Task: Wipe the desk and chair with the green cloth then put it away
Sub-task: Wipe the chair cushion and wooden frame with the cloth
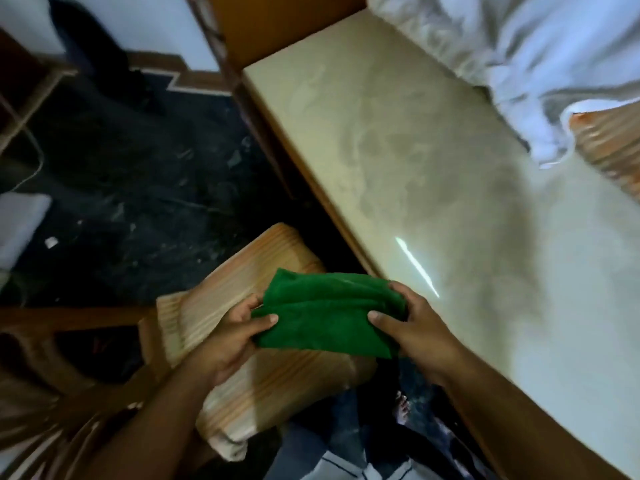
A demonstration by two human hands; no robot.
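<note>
The green cloth (325,311) is folded into a thick pad and held between both hands in the lower middle of the head view. My left hand (232,336) grips its left edge, thumb on top. My right hand (412,329) grips its right edge, thumb across the front. The cloth hangs in the air over the gap between the chair and the desk. The desk (433,161) is a pale, cream-topped surface with a wooden edge, running diagonally on the right. The chair (242,362) with a striped orange cushion and a wooden frame sits below my left hand.
White bedding or fabric (526,46) is heaped on the desk's far right, beside a striped orange cushion (613,150). The dark marble floor (131,188) lies to the left, with a white object (20,226) at the left edge. My bare foot (401,408) shows by the desk edge.
</note>
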